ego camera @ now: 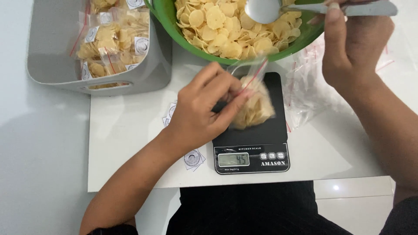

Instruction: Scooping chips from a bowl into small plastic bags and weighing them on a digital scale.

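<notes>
Filling step | my left hand [198, 114] pinched the chip bag [254, 104] open on the scale [257, 130] at the desk's front edge | right hand [355, 48] clamped the spoon [278, 9] (empty) over the green bowl [300, 41] | next I judged: scoop, tip in.

Your left hand [204, 106] pinched a clear bag of chips [254, 104] on the black scale [257, 139] near the table's [130, 143] front edge, while your right hand [355, 48] held a spoon [278, 8] over the green bowl [278, 52].
</notes>
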